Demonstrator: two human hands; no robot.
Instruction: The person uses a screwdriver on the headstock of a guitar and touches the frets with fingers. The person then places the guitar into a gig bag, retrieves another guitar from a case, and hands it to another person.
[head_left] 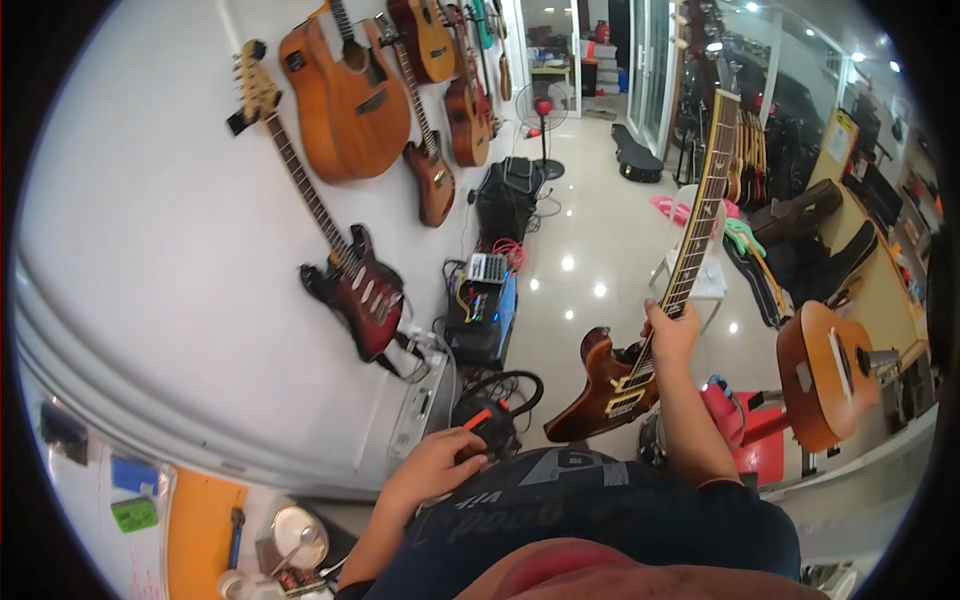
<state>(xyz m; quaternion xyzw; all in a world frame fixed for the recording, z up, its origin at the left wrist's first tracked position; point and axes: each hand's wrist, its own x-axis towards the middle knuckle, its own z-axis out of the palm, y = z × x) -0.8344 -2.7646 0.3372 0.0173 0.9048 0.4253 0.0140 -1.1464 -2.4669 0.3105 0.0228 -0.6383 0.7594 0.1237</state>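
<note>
My right hand (pixel 672 335) is wrapped round the neck of a brown sunburst electric guitar (pixel 592 392), close to where the neck meets the body. The guitar hangs tilted in front of me, its fretted neck (pixel 697 215) pointing up and away and its body low and to the left. Gold-coloured pickups show on its face. My left hand (pixel 440 465) is beside my dark shirt (pixel 570 485), fingers loosely bent and thumb apart, with nothing visible in it. Just beyond that hand stands a black and orange machine with a hose (pixel 492 425).
Several guitars hang on the left wall, the nearest a dark red electric guitar (pixel 365 300). An acoustic guitar (pixel 825 375) stands at the right by a red chair (pixel 762 440). A white chair (pixel 708 275), a guitar case (pixel 636 155) and a fan (pixel 543 110) are farther off.
</note>
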